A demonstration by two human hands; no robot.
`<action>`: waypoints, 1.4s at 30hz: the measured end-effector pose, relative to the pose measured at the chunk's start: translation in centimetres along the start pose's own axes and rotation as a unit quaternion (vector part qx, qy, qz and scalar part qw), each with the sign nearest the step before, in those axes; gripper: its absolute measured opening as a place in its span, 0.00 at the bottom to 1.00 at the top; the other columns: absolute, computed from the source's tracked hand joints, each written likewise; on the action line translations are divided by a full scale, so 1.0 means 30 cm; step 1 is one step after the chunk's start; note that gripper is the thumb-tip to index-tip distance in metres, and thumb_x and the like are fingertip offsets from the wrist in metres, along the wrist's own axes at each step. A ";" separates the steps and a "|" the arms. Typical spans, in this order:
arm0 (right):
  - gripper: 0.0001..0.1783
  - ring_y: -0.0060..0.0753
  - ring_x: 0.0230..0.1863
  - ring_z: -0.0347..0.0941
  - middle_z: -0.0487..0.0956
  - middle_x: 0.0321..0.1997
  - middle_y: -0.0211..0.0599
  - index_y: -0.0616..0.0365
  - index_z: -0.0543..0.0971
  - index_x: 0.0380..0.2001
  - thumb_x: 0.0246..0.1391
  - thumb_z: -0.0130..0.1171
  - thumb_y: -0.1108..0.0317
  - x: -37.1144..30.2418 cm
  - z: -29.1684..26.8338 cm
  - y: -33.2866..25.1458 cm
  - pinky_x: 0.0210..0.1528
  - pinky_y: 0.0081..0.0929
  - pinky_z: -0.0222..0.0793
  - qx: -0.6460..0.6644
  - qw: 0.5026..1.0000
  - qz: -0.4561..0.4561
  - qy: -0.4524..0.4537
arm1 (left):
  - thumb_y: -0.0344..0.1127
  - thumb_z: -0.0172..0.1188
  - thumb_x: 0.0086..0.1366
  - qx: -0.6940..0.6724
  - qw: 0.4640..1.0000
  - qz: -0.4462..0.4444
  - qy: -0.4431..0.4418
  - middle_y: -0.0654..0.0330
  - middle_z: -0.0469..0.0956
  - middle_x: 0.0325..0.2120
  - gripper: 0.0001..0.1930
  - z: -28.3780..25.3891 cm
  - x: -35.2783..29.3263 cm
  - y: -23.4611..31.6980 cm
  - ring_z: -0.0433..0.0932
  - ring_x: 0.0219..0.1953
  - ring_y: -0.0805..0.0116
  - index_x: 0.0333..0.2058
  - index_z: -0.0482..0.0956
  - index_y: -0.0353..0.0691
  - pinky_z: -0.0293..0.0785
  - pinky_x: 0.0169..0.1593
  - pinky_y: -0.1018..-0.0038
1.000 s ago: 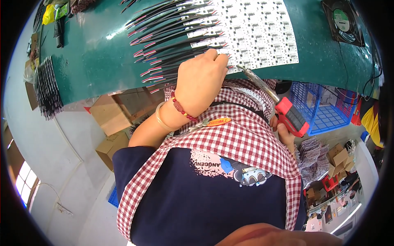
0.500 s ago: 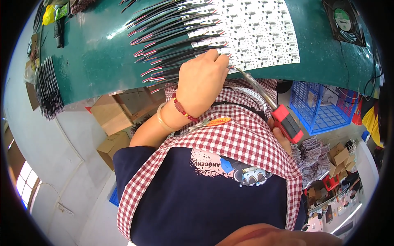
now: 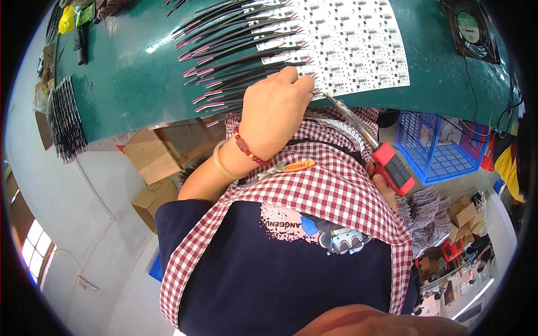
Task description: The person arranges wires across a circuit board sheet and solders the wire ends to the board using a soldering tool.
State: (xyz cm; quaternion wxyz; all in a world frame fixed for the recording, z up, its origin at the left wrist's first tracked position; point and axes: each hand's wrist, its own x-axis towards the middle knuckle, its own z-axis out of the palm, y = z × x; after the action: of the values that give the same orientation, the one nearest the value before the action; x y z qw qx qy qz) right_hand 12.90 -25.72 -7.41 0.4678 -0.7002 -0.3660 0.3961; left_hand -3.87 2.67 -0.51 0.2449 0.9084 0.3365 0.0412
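Observation:
My left hand (image 3: pixel 278 106) is closed in a pinch at the near edge of a white sheet of circuit boards (image 3: pixel 358 50). A thin black cable is in its fingers, mostly covered by the hand; the bare coloured wire ends show just past the fingertips. My right hand (image 3: pixel 384 189) is wrapped round the red and black handle of a soldering iron (image 3: pixel 361 130). The iron's tip meets the board edge beside those wire ends. Several black cables (image 3: pixel 230 61) with red and white ends lie in a row across the sheet's left side.
The green table (image 3: pixel 134 73) carries a bundle of dark cables (image 3: pixel 67 123) over its left edge and a black-framed fan-like unit (image 3: pixel 469 31) at far right. Below the table stand cardboard boxes (image 3: pixel 150 155) on the left and a blue crate (image 3: pixel 431 147) on the right.
The soldering iron's handle has shifted and turned very slightly while its tip stays near the same board edge. My left hand has barely moved.

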 end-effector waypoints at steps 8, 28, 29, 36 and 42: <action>0.14 0.29 0.23 0.72 0.75 0.23 0.34 0.63 0.76 0.26 0.46 0.63 0.61 -0.017 0.025 0.017 0.26 0.25 0.67 0.012 1.000 0.005 0.012 | 0.34 0.60 0.54 0.019 0.998 -0.001 0.058 0.60 0.69 0.21 0.04 0.035 -0.019 0.011 0.74 0.25 0.60 0.25 0.74 0.44 0.69 0.27 0.66; 0.17 0.22 0.26 0.71 0.75 0.25 0.32 0.66 0.77 0.28 0.47 0.65 0.60 0.005 0.029 -0.034 0.29 0.20 0.67 0.104 0.992 0.068 0.013 | 0.33 0.61 0.53 0.015 0.999 0.001 0.042 0.60 0.70 0.22 0.05 0.033 -0.016 0.011 0.75 0.28 0.61 0.25 0.75 0.42 0.71 0.30 0.66; 0.16 0.22 0.26 0.71 0.75 0.25 0.32 0.66 0.77 0.28 0.48 0.64 0.61 0.006 0.035 -0.042 0.29 0.20 0.67 0.122 0.990 0.069 0.024 | 0.34 0.60 0.54 0.011 0.999 0.002 0.049 0.60 0.70 0.22 0.04 0.034 -0.017 0.010 0.74 0.27 0.60 0.25 0.75 0.43 0.70 0.28 0.66; 0.17 0.22 0.25 0.71 0.76 0.26 0.33 0.66 0.77 0.30 0.47 0.65 0.60 -0.019 0.002 -0.018 0.29 0.20 0.67 0.169 0.983 0.075 -0.001 | 0.33 0.62 0.51 0.014 1.000 -0.008 0.027 0.59 0.71 0.23 0.06 0.017 -0.014 0.015 0.76 0.30 0.61 0.24 0.74 0.40 0.72 0.32 0.67; 0.18 0.23 0.25 0.71 0.76 0.26 0.33 0.66 0.77 0.29 0.46 0.65 0.59 -0.014 0.011 -0.045 0.29 0.21 0.67 0.192 0.976 0.104 0.002 | 0.33 0.60 0.54 0.005 0.999 -0.003 0.041 0.60 0.71 0.22 0.03 0.019 -0.010 0.003 0.75 0.27 0.60 0.25 0.76 0.43 0.71 0.29 0.67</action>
State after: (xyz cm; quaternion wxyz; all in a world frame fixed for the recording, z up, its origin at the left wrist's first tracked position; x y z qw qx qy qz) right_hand 12.24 -25.58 -6.14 0.5504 -0.6323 -0.2077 0.5042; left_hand -3.91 2.18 -0.93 0.2261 0.9062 0.3491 0.0758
